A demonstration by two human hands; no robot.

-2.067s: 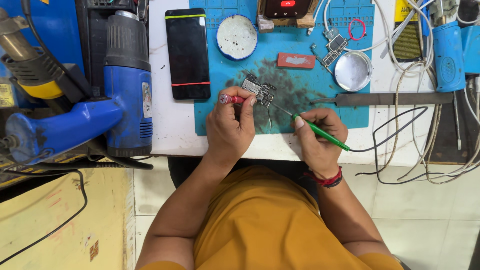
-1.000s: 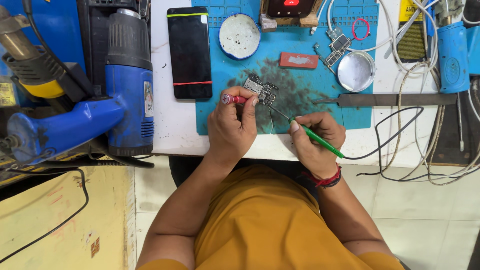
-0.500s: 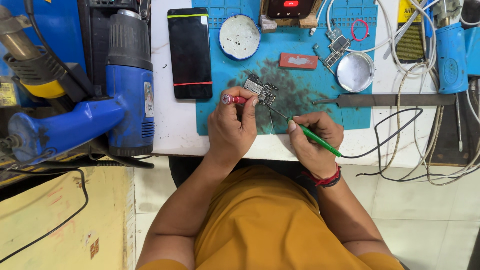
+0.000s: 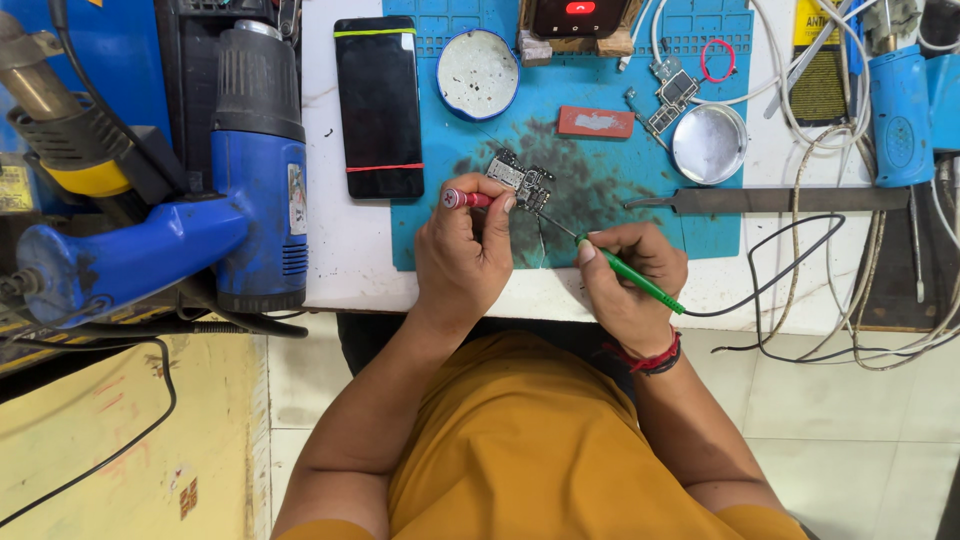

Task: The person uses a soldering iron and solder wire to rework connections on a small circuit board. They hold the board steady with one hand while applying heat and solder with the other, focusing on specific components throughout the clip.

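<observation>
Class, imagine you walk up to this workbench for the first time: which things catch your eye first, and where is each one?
At the centre, the left hand holds a red-handled tool against a small circuit board on the stained blue mat, while the right hand aims a green-handled iron at it. To the left a big blue heat gun stands out, with a dark phone beside it.
</observation>
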